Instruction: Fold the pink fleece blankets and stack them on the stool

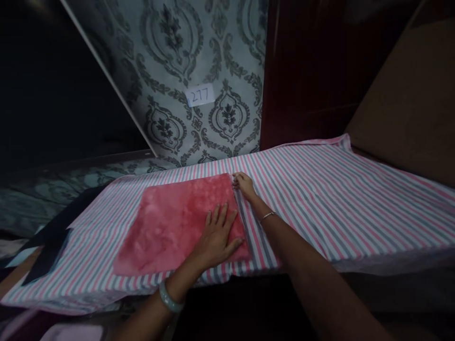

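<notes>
A red plush cushion cover point(174, 218) lies flat on a striped cloth point(313, 199). My left hand point(216, 237), with a pale green bangle at the wrist, rests palm down on the cover's right part, fingers spread. At the cover's far right corner, my right hand point(243, 184) has its fingers pinched together on the edge. Whether a zipper runs along that right edge is too small to make out. A thin bracelet point(267, 216) circles my right wrist.
Behind the cloth stands a patterned wall point(227, 113) with a paper label point(200, 94) reading 277. A dark red panel point(309, 76) and a brown board point(412, 104) rise at the right. Dark fabric point(50, 258) lies at the left, and a large dark screen-like panel point(64, 85) stands above.
</notes>
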